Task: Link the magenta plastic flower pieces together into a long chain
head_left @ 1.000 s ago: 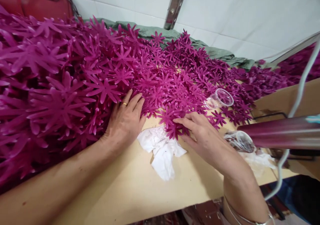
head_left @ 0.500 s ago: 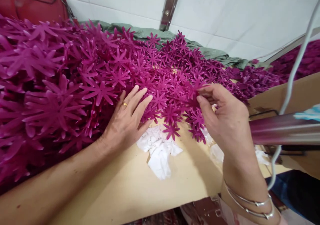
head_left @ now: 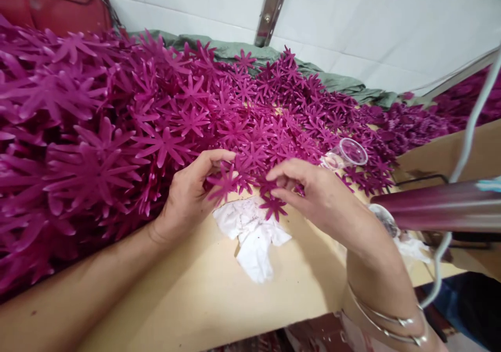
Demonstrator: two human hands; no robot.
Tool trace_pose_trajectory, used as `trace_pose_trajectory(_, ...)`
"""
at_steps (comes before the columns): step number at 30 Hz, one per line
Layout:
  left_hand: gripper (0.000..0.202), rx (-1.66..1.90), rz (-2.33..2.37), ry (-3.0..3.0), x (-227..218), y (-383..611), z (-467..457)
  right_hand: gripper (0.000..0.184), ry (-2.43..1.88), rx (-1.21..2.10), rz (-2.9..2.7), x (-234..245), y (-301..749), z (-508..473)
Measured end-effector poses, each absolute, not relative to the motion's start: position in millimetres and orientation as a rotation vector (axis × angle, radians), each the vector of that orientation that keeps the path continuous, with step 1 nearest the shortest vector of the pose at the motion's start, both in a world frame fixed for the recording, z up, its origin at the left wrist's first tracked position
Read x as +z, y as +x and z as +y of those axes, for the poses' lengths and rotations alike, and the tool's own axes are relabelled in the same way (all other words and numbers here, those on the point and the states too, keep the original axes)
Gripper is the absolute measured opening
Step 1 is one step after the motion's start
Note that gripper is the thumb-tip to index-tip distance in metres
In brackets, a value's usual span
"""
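Star-shaped magenta artificial flower pieces (head_left: 191, 119) with long narrow petals lie in a deep heap. Between the thumb and fingers of my left hand (head_left: 191, 185), one flower piece (head_left: 224, 184) is held at the near edge of the heap. My right hand (head_left: 313, 190) is just to its right, thumb and forefinger curved with a small gap between the tips. Petals show behind that gap; contact with them is unclear. Below the fingertips another flower piece (head_left: 273, 207) lies at the edge of a crumpled white tissue (head_left: 254, 247).
Two clear plastic cups, one tipped over (head_left: 346, 153) and one partly behind my right wrist (head_left: 383, 219), are on the right. A magenta roll (head_left: 438, 203) and a white cable (head_left: 467, 138) stand beyond. A red bag (head_left: 58, 7) sits at back left, by the tiled wall.
My left hand has gone from lying flat on the heap to pinching a flower piece. My right hand has moved left and down, towards it, uncovering the cups.
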State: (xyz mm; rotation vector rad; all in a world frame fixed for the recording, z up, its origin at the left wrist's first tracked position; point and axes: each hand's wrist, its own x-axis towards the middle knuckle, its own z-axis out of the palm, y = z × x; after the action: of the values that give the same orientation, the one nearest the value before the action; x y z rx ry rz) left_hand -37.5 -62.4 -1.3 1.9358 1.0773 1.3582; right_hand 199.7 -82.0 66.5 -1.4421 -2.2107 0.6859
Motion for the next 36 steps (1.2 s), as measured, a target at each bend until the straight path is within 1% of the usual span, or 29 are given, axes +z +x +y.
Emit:
trace_pose_trajectory(3, 0.044, 1.418, 1.098, 1.886, -2, -35, -61, 0.032, -1.546, 0.692, -2.439, 61, 216, -90)
trace_pose_trajectory(4, 0.045, 1.448, 1.1, 1.88, -2, -35, -61, 0.031, -1.575, 0.685, -2.446, 58, 218, -91)
trace_pose_trajectory(5, 0.044, 1.472, 1.104, 1.885, -1, -35, -60, 0.028, -1.606, 0.67, -2.43, 53, 218, -91)
trace_pose_trajectory(7, 0.036, 1.531, 1.137, 1.927, 2, -35, -60, 0.021, -1.649, 0.604, -2.378, 46, 217, -89)
trace_pose_trajectory(9, 0.027, 1.586, 1.206, 2.0, 6, -37, -60, 0.019, -1.678, 0.519, -2.323, 43, 215, -85)
trace_pose_trajectory(11, 0.024, 1.635, 1.28, 2.059, 11, -38, -61, 0.02, -1.675, 0.464, -2.268, 46, 212, -82)
trace_pose_trajectory(14, 0.026, 1.716, 1.333, 2.087, 16, -40, -65, 0.023, -1.608, 0.406, -2.193, 54, 204, -76)
trace_pose_trajectory(17, 0.028, 1.732, 1.232, 2.16, 17, -40, -73, 0.029, -1.563, 0.396, -2.184, 54, 187, -65)
trace_pose_trajectory(19, 0.029, 1.671, 0.989, 2.278, 16, -39, -78, 0.035, -1.465, 0.534, -2.174, 50, 175, -55)
trace_pose_trajectory(21, 0.03, 1.403, 0.697, 2.347, 17, -37, -82, 0.044, -1.242, 0.713, -2.121, 45, 164, -44)
trace_pose_trajectory(23, 0.031, 1.132, 0.508, 2.323, 19, -35, -83, 0.043, -1.064, 0.794, -2.015, 43, 160, -35)
trace_pose_trajectory(25, 0.03, 0.976, 0.457, 2.282, 20, -33, -82, 0.037, -1.022, 0.858, -1.88, 43, 163, -29)
trace_pose_trajectory(28, 0.027, 0.961, 0.595, 2.246, 16, -31, -77, 0.031, -1.075, 0.901, -1.702, 46, 178, -25)
trace_pose_trajectory(30, 0.024, 1.03, 0.772, 2.207, 11, -31, -73, 0.028, -1.168, 0.785, -1.645, 47, 191, -24)
trace_pose_trajectory(33, 0.022, 1.155, 1.076, 2.105, 3, -32, -66, 0.023, -1.358, 0.629, -1.735, 45, 206, -26)
trace_pose_trajectory(35, 0.022, 1.224, 1.251, 2.021, 0, -33, -63, 0.026, -1.462, 0.619, -1.889, 42, 213, -29)
trace_pose_trajectory(36, 0.022, 1.25, 1.313, 1.984, -1, -34, -62, 0.031, -1.505, 0.617, -1.983, 41, 215, -30)
